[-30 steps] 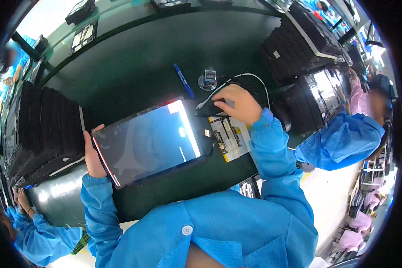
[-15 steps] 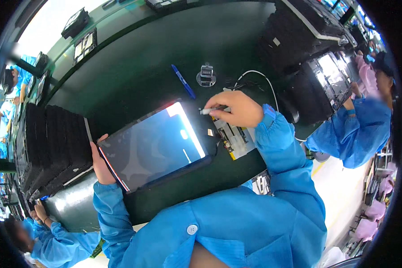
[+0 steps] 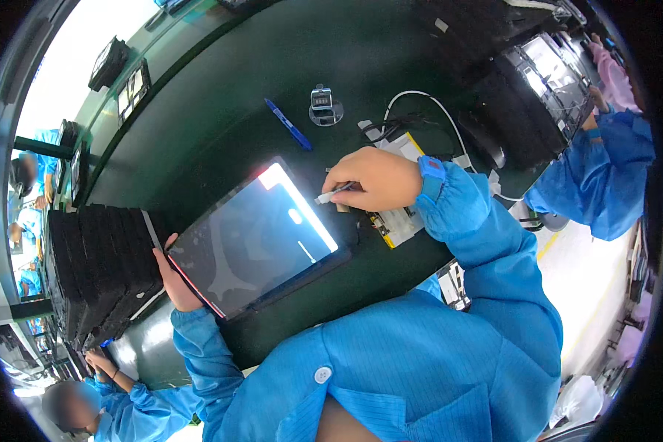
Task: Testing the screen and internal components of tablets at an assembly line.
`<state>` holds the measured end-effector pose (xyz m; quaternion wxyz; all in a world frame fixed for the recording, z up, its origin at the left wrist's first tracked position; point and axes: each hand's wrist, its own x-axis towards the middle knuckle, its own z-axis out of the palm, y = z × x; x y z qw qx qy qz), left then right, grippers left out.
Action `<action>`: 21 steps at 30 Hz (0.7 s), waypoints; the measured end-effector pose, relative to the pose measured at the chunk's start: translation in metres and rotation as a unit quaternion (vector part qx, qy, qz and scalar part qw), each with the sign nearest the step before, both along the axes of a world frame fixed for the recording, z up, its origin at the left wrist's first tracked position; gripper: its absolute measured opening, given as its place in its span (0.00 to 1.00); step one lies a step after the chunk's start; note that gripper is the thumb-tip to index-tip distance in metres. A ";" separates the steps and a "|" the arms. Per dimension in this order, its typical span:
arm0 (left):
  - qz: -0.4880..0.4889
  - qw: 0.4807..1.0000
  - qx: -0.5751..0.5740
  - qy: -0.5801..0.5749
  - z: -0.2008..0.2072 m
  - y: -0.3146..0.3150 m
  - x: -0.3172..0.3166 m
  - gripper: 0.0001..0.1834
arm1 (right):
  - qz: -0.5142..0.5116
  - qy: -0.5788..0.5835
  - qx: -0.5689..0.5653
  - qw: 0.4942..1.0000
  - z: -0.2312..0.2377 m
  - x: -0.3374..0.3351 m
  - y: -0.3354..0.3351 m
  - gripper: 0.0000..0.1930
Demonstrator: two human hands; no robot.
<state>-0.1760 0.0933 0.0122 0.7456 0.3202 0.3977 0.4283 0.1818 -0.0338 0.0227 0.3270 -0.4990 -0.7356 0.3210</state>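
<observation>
Gripping the left edge of the tablet (image 3: 250, 254), the left hand (image 3: 178, 283) has its fingers clamped on it, some of them hidden. The tablet is at the dark green counter (image 3: 199, 151), screen lit and facing up; whether that edge is raised cannot be told. Just beside the tablet's right edge, the right hand (image 3: 376, 180) pinches a pale plug (image 3: 324, 197) between fingers and thumb. Right of the tablet lies a flat yellow-edged part (image 3: 403, 229); beyond the tablet's top edge, a blue pen (image 3: 288, 124); left of the tablet, a black stack (image 3: 99, 272).
</observation>
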 end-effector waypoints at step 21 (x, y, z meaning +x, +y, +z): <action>0.008 0.999 0.018 0.030 0.001 -0.001 0.002 0.26 | 0.008 0.010 -0.057 0.998 -0.002 0.004 0.005 0.10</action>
